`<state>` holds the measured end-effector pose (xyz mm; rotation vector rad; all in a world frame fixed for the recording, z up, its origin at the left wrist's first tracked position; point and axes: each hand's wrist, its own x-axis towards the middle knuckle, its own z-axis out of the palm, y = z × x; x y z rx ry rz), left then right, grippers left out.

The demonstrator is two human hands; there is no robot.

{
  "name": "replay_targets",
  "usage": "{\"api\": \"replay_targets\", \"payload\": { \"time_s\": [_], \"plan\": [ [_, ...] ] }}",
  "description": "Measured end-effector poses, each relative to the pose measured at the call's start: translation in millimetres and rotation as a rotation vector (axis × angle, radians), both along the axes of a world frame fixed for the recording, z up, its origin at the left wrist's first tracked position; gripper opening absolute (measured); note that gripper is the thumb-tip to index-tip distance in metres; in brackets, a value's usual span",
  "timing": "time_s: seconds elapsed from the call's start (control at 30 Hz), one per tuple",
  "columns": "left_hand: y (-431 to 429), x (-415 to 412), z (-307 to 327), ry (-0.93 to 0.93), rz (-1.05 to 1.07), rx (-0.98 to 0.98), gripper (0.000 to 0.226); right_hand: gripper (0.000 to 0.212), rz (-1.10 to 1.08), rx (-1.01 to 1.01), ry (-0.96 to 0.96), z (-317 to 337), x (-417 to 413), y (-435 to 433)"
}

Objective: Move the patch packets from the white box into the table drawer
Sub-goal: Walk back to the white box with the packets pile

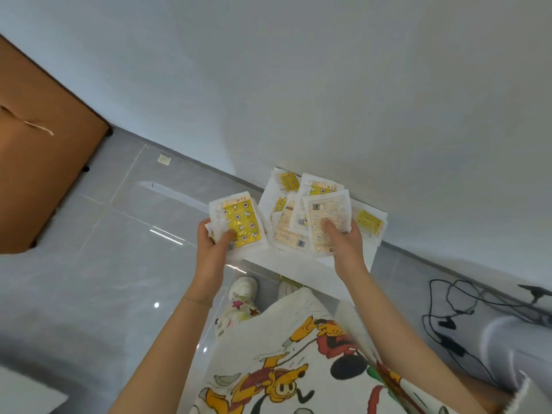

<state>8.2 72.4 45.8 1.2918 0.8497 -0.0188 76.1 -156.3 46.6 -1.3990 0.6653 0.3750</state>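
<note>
Evidently we are in the gathering step: our left hand [213,245] grips a small stack of patch packets [242,224], a yellow star-printed one on top with the thumb pressed across it. Our right hand [346,243] pinches another packet [327,216], printed back up, just above the white box [298,263]. More packets [368,222] lie loose in the box, so by our reckoning the emptying is only part done, and nothing we can see has reached the drawer. Next we would add the right-hand packet to the stack, or scoop up the rest, then carry them over. The slick sleeves could slide off each other, so a firm squeeze matters. The box sits on the grey tiled floor [119,240], at its edge against the white wall [328,85]. A brown wooden piece of furniture [44,162] stands off to our left, perhaps the table, though no drawer shows. Black cables [448,312] trail on the floor to our right.
</note>
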Motion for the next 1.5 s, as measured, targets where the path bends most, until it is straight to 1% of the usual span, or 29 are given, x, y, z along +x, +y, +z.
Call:
{"api": "replay_targets", "payload": {
  "time_s": [0.13, 0.27, 0.37, 0.47, 0.63, 0.73, 0.8, 0.9, 1.0, 1.23, 1.5],
  "plan": [
    [36, -27, 24, -0.038, 0.107, 0.044, 0.036, 0.027, 0.165, 0.0, -0.02, 23, -1, 33],
    [73, -58, 39, -0.055, 0.237, 0.112, 0.039, 0.035, 0.322, -0.017, -0.043, 37, -5, 77],
    [94, -84, 48, -0.07, 0.32, 0.14, 0.041, 0.034, 0.403, -0.02, -0.046, 46, -14, 111],
    [115, -110, 54, -0.07, 0.394, 0.15, 0.043, 0.025, 0.509, -0.02, -0.059, 55, -26, 146],
    [157, -151, 63, -0.066, 0.494, 0.168, 0.048, 0.024, 0.665, -0.031, -0.093, 68, -48, 215],
    [190, -179, 70, -0.061, 0.541, 0.221, 0.049, 0.027, 0.751, -0.042, -0.13, 75, -65, 263],
    [216, -198, 73, -0.057, 0.572, 0.247, 0.049, 0.029, 0.808, -0.052, -0.157, 77, -76, 296],
    [255, -225, 75, -0.053, 0.616, 0.269, 0.049, 0.04, 0.911, -0.089, -0.197, 79, -92, 345],
    [288, -251, 75, -0.052, 0.667, 0.294, 0.05, 0.045, 0.977, -0.052, -0.207, 81, -107, 389],
    [341, -290, 81, -0.06, 0.818, 0.273, 0.049, 0.044, 1.103, -0.01, -0.207, 81, -135, 476],
    [398, -313, 72, -0.036, 1.023, 0.262, 0.051, 0.044, 1.314, 0.004, -0.236, 66, -144, 586]
  ]
}}
